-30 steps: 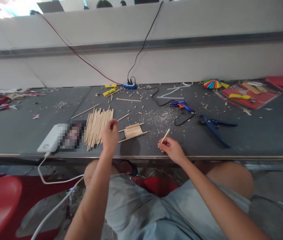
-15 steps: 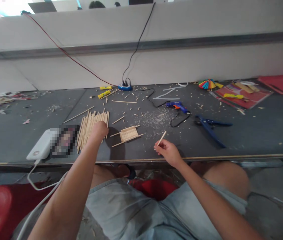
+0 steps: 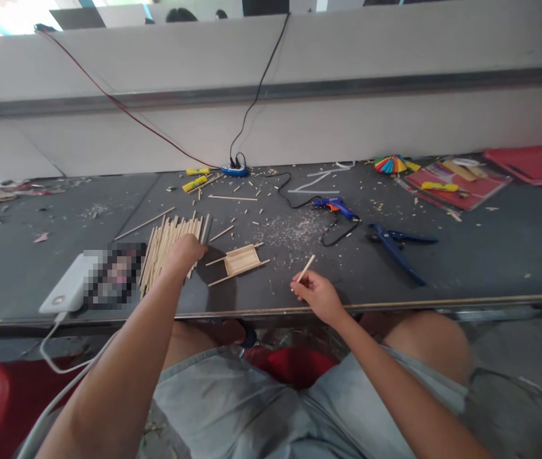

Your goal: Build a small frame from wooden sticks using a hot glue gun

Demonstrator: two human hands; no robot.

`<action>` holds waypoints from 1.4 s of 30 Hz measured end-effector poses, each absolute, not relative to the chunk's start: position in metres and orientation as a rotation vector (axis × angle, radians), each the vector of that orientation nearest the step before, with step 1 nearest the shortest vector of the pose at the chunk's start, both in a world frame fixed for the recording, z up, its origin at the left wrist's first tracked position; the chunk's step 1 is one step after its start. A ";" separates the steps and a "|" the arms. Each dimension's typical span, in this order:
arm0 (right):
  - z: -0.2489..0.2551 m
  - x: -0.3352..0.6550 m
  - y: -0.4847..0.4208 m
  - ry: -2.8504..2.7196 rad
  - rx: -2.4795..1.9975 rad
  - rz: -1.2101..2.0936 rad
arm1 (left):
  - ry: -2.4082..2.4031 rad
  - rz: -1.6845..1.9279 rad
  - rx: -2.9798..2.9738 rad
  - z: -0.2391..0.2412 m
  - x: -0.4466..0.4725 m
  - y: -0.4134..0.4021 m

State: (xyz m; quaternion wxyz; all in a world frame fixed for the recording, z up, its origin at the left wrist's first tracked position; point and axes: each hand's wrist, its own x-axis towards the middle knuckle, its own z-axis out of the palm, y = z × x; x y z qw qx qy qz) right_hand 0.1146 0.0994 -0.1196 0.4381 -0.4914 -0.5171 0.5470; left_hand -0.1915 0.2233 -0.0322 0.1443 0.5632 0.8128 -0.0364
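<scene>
— Where is the left hand [image 3: 185,250] seen?
— It is laid on the pile [image 3: 156,245] of sticks, at its right edge; the fingers are curled down over the sticks; whether any is gripped cannot be told, since the fingertips are hidden.
— And the right hand [image 3: 316,294]?
— It is held at the near edge of the table [image 3: 467,268]; a short stick [image 3: 306,268] is pinched between thumb and fingers; it is tilted up and away to the right, its far end free.
— What is found between the hands?
— A small frame [image 3: 238,260] of joined sticks is laid flat, just right of the pile; it is touched by neither hand.
— What else is seen?
— A glue gun [image 3: 332,205] is laid beyond the frame, its cord [image 3: 342,233] looped beside it; a blue cutter [image 3: 398,245] is laid well right of the stick; a power bank [image 3: 67,292] is set left of the pile, near the table's edge; shavings [image 3: 290,231] are scattered between frame and glue gun.
</scene>
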 end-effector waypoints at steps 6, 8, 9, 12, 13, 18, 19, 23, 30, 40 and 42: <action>-0.117 0.115 0.099 -1.244 -1.218 1.378 | 2.123 0.204 1.561 -0.014 -0.176 0.215; -0.116 0.115 0.099 -1.228 -1.217 1.383 | 1.970 0.353 1.554 -0.013 -0.158 0.208; -0.115 0.115 0.099 -1.222 -1.214 1.386 | 1.884 0.420 1.539 -0.014 -0.147 0.203; -0.114 0.116 0.098 -1.211 -1.203 1.394 | 1.599 0.534 1.477 -0.022 -0.110 0.184; -0.114 0.116 0.098 -1.208 -1.198 1.396 | 1.513 0.550 1.455 -0.026 -0.098 0.176; -0.115 0.117 0.098 -1.206 -1.178 1.408 | 1.192 0.571 1.374 -0.047 -0.054 0.138; -0.115 0.118 0.098 -1.206 -1.176 1.410 | 1.147 0.573 1.369 -0.051 -0.049 0.131; -0.115 0.120 0.099 -1.207 -1.174 1.408 | 1.031 0.600 1.375 -0.063 -0.039 0.112; -0.112 0.121 0.098 -1.213 -1.171 1.395 | 0.994 0.670 1.380 -0.070 -0.038 0.100; -0.110 0.122 0.096 -1.211 -1.164 1.388 | 0.995 0.682 1.338 -0.087 -0.036 0.095; -0.110 0.123 0.096 -1.206 -1.164 1.388 | 0.985 0.680 1.330 -0.086 -0.036 0.094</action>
